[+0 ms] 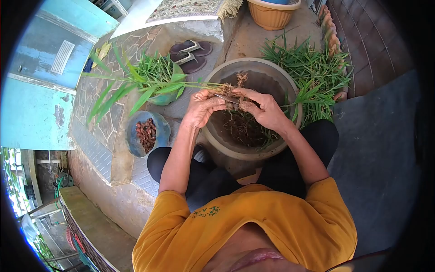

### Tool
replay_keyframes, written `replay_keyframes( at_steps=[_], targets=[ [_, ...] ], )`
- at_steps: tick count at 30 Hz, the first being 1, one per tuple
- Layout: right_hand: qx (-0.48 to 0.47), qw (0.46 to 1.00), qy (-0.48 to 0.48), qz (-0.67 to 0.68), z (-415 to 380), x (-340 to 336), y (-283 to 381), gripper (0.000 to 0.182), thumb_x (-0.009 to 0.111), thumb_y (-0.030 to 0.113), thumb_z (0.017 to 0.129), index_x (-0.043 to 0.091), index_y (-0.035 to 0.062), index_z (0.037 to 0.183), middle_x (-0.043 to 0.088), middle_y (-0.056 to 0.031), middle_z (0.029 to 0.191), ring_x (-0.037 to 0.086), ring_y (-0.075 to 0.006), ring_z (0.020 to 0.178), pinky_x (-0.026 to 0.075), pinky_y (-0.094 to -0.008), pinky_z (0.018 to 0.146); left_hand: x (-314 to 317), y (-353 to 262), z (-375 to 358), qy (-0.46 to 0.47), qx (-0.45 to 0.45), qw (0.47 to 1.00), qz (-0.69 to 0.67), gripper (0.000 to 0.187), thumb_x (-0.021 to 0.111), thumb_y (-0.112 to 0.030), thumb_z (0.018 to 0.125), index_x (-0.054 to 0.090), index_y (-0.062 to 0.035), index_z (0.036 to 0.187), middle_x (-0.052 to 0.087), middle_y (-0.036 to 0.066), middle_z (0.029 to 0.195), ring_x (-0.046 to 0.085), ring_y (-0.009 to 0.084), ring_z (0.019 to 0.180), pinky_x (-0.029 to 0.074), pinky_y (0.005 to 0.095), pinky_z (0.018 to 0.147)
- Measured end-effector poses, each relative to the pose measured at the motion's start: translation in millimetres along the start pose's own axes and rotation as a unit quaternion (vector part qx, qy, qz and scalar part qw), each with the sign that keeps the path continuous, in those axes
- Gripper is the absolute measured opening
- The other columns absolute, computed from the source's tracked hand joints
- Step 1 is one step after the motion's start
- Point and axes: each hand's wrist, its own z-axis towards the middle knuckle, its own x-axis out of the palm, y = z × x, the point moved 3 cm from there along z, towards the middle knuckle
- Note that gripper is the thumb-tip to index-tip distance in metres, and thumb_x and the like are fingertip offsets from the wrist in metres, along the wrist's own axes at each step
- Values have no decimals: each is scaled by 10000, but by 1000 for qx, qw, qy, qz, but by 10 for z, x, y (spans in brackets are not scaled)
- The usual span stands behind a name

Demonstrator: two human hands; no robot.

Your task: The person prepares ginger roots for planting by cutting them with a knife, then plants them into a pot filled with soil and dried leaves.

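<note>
A long-leaved plant [147, 85] lies across my hands, its leaves out to the left and its brown root clump [240, 81] over the big pot. My left hand [202, 108] is closed around the base of its stems, thumb and fingers pinched together. My right hand [266, 111] grips the root clump from the other side, fingers curled over it. Between the fingertips shows a thin grey blade [226, 98]; I cannot tell which hand holds it. Below my hands stands the large round pot [219, 138], with loose roots [244, 129] and some green leaves inside.
To the left, a blue basin [131, 143] holds reddish-brown root pieces [146, 134]. Behind it sits a green tub [165, 98] of cut leaves, beside dark sandals [194, 62]. A leafy heap [310, 68] lies right of the pot. An orange planter [270, 17] stands at the back.
</note>
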Motion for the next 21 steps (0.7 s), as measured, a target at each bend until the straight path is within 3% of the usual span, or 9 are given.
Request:
replay_keyframes(
  at_steps=[5,8,11,14,18,21],
  targets=[
    [-1,1000,-17,16,13,48,-136,301,539,-2,901,586,-18,1198,688,-108,1016,629,-170,902,479,-293,830,-31,201,29,1,-41,999,-4,192,627,52,840,628,37,1032,685,145,962,695,231,849,606,369,747],
    [70,987,17,140,32,15,-126,287,531,27,927,595,-13,1204,664,-78,889,590,-103,723,476,-234,656,11,216,49,11,-51,996,-72,175,626,43,844,631,33,1018,685,156,956,697,242,862,607,381,753],
    [136,963,53,228,18,-18,-97,300,505,47,948,590,3,1233,610,-43,795,491,-43,581,397,-194,506,7,244,71,15,-41,992,-123,187,625,36,845,626,37,1032,685,162,956,697,254,869,606,392,766],
    [119,951,32,284,9,-44,-137,334,501,65,950,569,24,1274,584,-32,761,446,-35,524,359,-197,450,-5,232,83,5,-21,990,-137,219,618,39,842,611,47,1061,681,163,971,694,253,881,602,387,784],
    [114,975,26,191,-22,-55,53,395,525,76,935,530,37,1328,569,-8,765,482,-42,603,382,-192,501,45,75,53,11,-16,992,-127,255,597,65,838,594,63,1093,672,162,1011,683,234,917,594,347,817],
    [56,988,11,141,-20,20,-14,443,527,67,939,481,67,1380,567,-5,772,421,-37,557,364,-185,506,-18,96,57,-16,-13,987,-161,264,589,77,836,591,66,1100,666,157,1034,675,216,940,582,315,843]
  ],
)
